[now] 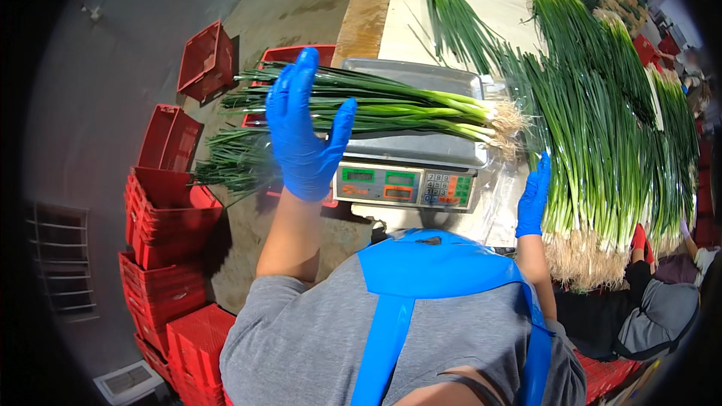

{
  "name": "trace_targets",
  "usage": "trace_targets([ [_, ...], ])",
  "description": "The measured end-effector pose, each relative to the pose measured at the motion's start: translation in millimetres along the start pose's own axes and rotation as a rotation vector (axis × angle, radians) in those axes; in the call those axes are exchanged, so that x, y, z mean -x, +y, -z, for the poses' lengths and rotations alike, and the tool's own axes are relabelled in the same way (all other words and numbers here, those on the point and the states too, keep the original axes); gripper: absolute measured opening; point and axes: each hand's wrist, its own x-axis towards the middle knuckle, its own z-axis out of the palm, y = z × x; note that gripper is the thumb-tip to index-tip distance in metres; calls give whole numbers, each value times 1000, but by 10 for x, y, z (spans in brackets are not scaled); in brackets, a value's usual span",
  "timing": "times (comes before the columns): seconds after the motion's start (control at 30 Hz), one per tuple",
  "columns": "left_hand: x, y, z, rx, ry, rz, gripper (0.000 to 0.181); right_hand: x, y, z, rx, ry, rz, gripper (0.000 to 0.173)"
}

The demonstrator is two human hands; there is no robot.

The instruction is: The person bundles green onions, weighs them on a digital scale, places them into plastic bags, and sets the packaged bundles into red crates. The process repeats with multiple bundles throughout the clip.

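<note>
A bunch of green onions [395,102] lies across the metal pan of a digital scale [403,187], roots to the right and leaves past the left edge. My left hand [307,129], in a blue glove, is over the leaves with fingers spread and the thumb apart; it grips nothing visible. My right hand [534,194], also blue-gloved, is beside the large pile of green onions [592,163], fingers extended along its left edge. Clear plastic film [502,180] lies between the scale and my right hand. Whether that hand holds anything is hidden.
Red plastic crates [169,214] are stacked along the left wall. Another red crate [299,55] stands behind the scale, with more onion leaves [231,160] to its left. A loose bunch [457,17] lies on the tabletop [406,22]. Co-workers are at the right, one with a red glove [639,242].
</note>
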Motion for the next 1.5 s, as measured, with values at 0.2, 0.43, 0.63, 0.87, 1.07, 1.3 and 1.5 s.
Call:
trace_targets([
  [0.2,134,136,-333,48,-197,23,65,-523,-398,-11,-338,194,-234,66],
  [0.43,190,224,-542,101,-317,37,56,-1329,-633,564,-1262,-7,-213,74],
  [0.63,182,254,-639,99,-382,-37,53,-608,-149,137,-1989,-33,-347,74],
  [0.87,215,113,-656,89,-400,9,52,426,66,492,-1622,52,-603,72],
  [1.07,369,143,-1373,-173,-663,-147,89,550,131,715,-1330,-46,-774,68],
  [1.3,89,-35,-2293,-364,-1274,-166,117,-22,-4,214,-1273,-293,-737,56],
  [1.5,138,-261,-2509,-264,-1283,-145,64,-47,-290,-300,-1105,-590,-743,56],
])
